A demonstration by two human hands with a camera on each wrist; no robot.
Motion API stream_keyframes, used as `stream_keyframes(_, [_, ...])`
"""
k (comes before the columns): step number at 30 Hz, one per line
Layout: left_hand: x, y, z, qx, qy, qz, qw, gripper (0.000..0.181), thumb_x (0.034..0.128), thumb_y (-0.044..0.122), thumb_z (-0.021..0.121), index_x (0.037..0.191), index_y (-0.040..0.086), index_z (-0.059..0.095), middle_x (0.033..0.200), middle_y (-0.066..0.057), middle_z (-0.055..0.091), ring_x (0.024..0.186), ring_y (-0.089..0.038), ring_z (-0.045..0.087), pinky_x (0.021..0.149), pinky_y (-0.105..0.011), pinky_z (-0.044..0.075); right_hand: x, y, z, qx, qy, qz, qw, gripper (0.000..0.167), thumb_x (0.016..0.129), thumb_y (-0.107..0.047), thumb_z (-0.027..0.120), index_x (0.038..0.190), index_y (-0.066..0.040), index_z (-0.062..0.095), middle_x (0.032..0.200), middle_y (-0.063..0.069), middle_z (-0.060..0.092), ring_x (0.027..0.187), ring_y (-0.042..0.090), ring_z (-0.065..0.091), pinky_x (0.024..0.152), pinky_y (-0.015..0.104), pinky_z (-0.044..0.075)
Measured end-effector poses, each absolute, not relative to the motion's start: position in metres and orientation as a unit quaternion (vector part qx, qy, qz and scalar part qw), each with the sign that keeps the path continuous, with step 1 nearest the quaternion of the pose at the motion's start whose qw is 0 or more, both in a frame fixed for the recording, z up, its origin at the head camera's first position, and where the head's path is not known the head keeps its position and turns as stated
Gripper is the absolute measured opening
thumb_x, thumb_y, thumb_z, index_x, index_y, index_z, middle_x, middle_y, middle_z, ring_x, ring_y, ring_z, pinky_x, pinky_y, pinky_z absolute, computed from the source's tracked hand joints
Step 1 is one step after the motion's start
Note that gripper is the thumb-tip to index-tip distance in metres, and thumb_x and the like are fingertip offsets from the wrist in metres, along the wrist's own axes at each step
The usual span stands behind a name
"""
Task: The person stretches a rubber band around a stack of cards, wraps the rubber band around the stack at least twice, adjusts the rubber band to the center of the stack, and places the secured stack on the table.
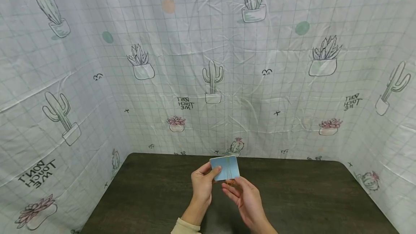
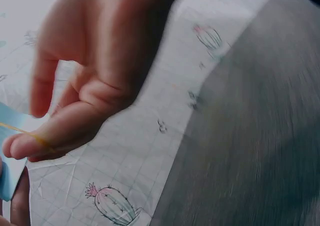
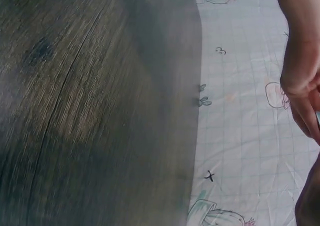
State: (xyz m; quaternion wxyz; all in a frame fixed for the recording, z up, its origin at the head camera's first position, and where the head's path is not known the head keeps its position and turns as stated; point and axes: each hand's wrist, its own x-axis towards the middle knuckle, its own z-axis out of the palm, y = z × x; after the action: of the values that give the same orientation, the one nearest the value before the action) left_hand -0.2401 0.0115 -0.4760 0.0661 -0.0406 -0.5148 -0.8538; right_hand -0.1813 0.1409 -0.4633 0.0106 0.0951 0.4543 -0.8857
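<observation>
A flat light blue card (image 1: 231, 162) with rounded corners is held up above the table, its broad face toward me. My left hand (image 1: 202, 185) grips its left side, thumb lying across the face. A thin yellowish rubber band (image 1: 229, 170) runs lengthwise over the card and stretches past its lower edge. There my right hand (image 1: 248, 198) has the band looped on its fingers, thumb near the card's lower right corner. The left wrist view shows the band (image 2: 42, 141) pulled around a fingertip of the right hand (image 2: 95, 71). The card's back is hidden.
Below the hands spreads a dark wooden table (image 1: 149, 190). A pale grid-patterned cloth (image 1: 156, 82) printed with cacti hangs behind the table and along both sides. The right wrist view looks mostly at the tabletop (image 3: 95, 111) and the cloth.
</observation>
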Motion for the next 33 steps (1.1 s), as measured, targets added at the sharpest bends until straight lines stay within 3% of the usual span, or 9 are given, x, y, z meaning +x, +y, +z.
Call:
stream_keyframes(3, [-0.238,0.014,-0.475,-0.058,-0.539,-0.836,0.088,0.029,0.0805,-0.003,0.081,0.107,-0.012,0.073,0.082,-0.013,0.073,0.064,-0.01,0.067,0.055,-0.02,0.051,-0.181,0.138,-0.463,0.12,0.451,-0.884,-0.026,0.015,0.103,-0.002,0.052,0.112,0.007,0.06,0.093,0.012,0.068,0.088,0.022,0.073,0.087,0.038,0.056])
stream_keyframes(8, [-0.237,0.012,-0.476,-0.072,-0.569,-0.813,0.098,0.028,0.0794,0.001,0.083,0.105,-0.007,0.075,0.08,-0.014,0.073,0.062,-0.009,0.064,0.053,-0.019,0.048,-0.182,0.137,-0.466,0.135,0.433,-0.891,-0.026,0.008,0.1,0.001,0.058,0.1,-0.001,0.066,0.09,0.011,0.07,0.083,0.017,0.072,0.083,0.033,0.057])
stream_keyframes(12, [-0.238,0.007,-0.473,-0.075,-0.572,-0.809,0.113,0.027,0.0799,0.0,0.083,0.106,-0.007,0.076,0.081,-0.017,0.072,0.066,-0.01,0.065,0.055,-0.021,0.049,-0.181,0.142,-0.472,0.15,0.433,-0.889,0.006,0.011,0.1,-0.003,0.061,0.105,-0.004,0.071,0.089,0.004,0.066,0.078,0.011,0.068,0.077,0.025,0.057])
stream_keyframes(16, [-0.242,0.002,-0.466,-0.082,-0.579,-0.802,0.124,0.027,0.0806,0.001,0.082,0.106,-0.006,0.076,0.081,-0.015,0.073,0.067,-0.011,0.065,0.057,-0.023,0.05,-0.18,0.147,-0.477,0.158,0.445,-0.881,0.03,0.016,0.1,-0.008,0.062,0.113,-0.006,0.072,0.092,0.003,0.063,0.078,0.012,0.065,0.076,0.026,0.056])
stream_keyframes(22, [-0.247,-0.003,-0.461,-0.06,-0.575,-0.808,0.11,0.028,0.0802,0.002,0.083,0.106,-0.008,0.075,0.082,-0.013,0.074,0.063,-0.011,0.065,0.055,-0.022,0.049,-0.186,0.154,-0.473,0.133,0.504,-0.853,-0.006,0.016,0.098,-0.015,0.067,0.112,-0.009,0.072,0.096,0.004,0.064,0.079,0.016,0.067,0.078,0.033,0.057])
stream_keyframes(29, [-0.247,-0.004,-0.461,-0.06,-0.576,-0.812,0.069,0.029,0.0811,0.001,0.082,0.107,-0.009,0.074,0.085,-0.013,0.074,0.064,-0.01,0.064,0.054,-0.023,0.048,-0.198,0.168,-0.457,0.078,0.602,-0.79,-0.091,0.033,0.095,-0.014,0.072,0.12,0.006,0.067,0.095,0.005,0.07,0.079,0.016,0.067,0.074,0.034,0.058])
stream_keyframes(33, [-0.246,-0.002,-0.463,-0.071,-0.573,-0.816,0.045,0.029,0.0819,-0.001,0.081,0.108,-0.01,0.073,0.088,-0.013,0.074,0.066,-0.011,0.066,0.054,-0.023,0.049,-0.206,0.177,-0.447,0.027,0.668,-0.734,-0.118,0.032,0.095,-0.014,0.072,0.118,0.007,0.068,0.096,0.01,0.071,0.081,0.018,0.068,0.076,0.036,0.058])
